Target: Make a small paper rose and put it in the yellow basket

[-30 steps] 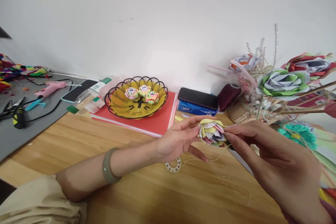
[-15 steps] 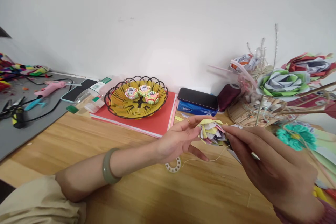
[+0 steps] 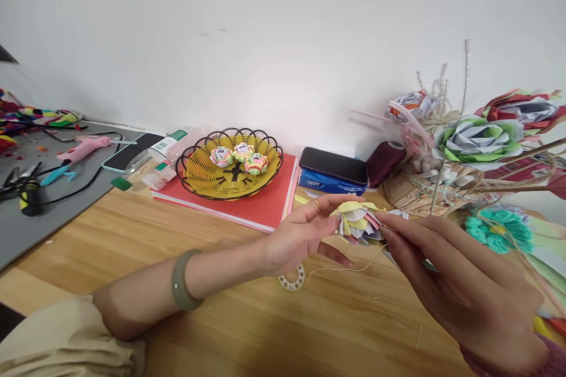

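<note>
A folded paper flower (image 3: 359,222) in yellow, pink and grey hangs above the wooden table (image 3: 230,312). My left hand (image 3: 300,235) pinches its left side with thumb and fingers; a green bangle sits on that wrist. From the right, my right hand (image 3: 460,288) pinches the flower's edge with its fingertips. A thin pale thread (image 3: 345,268) trails from under the flower down to a small white ring (image 3: 292,278) lying on the table below my left hand.
A yellow wire basket (image 3: 230,174) with three small paper flowers stands on a red book (image 3: 265,206). Behind lie a black phone on a blue pack (image 3: 333,172), bottles (image 3: 154,165), a pink glue gun (image 3: 84,150) on a grey mat. Large paper flowers (image 3: 477,138) fill the right.
My right hand has slid slightly down and right while staying on the flower. The flower has turned a little. My left hand has barely moved.
</note>
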`<state>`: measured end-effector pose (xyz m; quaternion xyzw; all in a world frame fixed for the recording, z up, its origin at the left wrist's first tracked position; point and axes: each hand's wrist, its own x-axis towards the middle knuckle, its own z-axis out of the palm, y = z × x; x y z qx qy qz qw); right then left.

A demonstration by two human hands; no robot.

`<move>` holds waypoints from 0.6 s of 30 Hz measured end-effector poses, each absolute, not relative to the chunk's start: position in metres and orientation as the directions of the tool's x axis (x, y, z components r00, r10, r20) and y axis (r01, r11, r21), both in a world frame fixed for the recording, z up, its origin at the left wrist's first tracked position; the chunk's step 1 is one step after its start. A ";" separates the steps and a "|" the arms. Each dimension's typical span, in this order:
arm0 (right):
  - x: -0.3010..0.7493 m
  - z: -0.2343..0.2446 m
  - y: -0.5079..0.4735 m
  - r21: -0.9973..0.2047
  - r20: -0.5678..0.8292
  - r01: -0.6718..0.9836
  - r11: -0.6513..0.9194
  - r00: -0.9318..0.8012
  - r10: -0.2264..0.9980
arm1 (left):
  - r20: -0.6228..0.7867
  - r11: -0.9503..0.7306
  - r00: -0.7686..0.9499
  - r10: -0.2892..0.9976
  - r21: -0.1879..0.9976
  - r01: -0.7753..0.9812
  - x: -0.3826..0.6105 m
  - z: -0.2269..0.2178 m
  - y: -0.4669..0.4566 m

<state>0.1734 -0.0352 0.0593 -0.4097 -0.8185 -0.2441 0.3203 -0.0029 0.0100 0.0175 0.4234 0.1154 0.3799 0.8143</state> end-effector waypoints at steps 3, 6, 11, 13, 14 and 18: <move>0.177 0.056 -0.034 0.126 0.726 0.832 0.540 -0.448 0.521 | 0.144 0.343 0.677 0.722 0.774 -0.531 -0.003 0.018 0.010; 0.179 0.052 -0.033 0.128 0.732 0.825 0.550 -0.453 0.509 | 0.148 0.334 0.673 0.725 0.779 -0.530 -0.003 0.017 0.009; 0.176 0.053 -0.031 -0.015 0.720 0.832 0.554 -0.376 0.584 | 0.154 0.312 0.665 0.731 0.791 -0.526 -0.003 0.017 0.008; 0.174 0.054 -0.030 -0.061 0.726 0.815 0.576 -0.360 0.586 | 0.148 0.310 0.663 0.734 0.795 -0.522 -0.003 0.018 0.008; 0.173 0.055 -0.029 -0.071 0.731 0.809 0.584 -0.357 0.582 | 0.145 0.310 0.661 0.737 0.796 -0.520 -0.003 0.018 0.008; 0.174 0.056 -0.028 -0.130 0.715 0.811 0.571 -0.323 0.621 | 0.147 0.298 0.652 0.744 0.800 -0.520 -0.003 0.017 0.008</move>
